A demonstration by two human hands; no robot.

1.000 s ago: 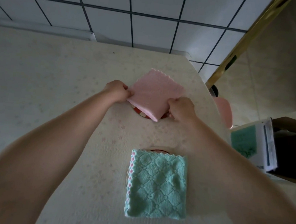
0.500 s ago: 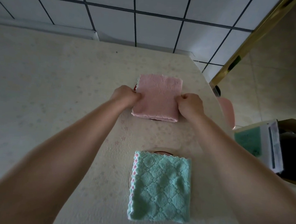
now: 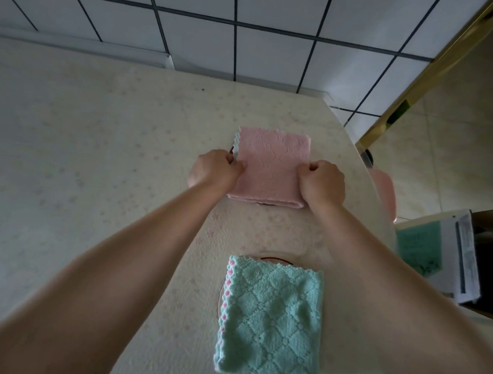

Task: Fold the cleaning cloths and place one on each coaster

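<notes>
1. Left hand (image 3: 215, 170) pinches the folded pink cloth (image 3: 271, 168) at its 9 o'clock edge, fingers curled on it.
2. Right hand (image 3: 322, 184) grips its 3 o'clock edge, fingers curled on it.
3. The pink cloth covers a coaster (image 3: 264, 203); at 6 o'clock, the green cloth (image 3: 272, 320) covers another coaster (image 3: 275, 257).

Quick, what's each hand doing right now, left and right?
Left hand: closed, gripping the pink cloth's left edge.
Right hand: closed, gripping its right edge.
</notes>
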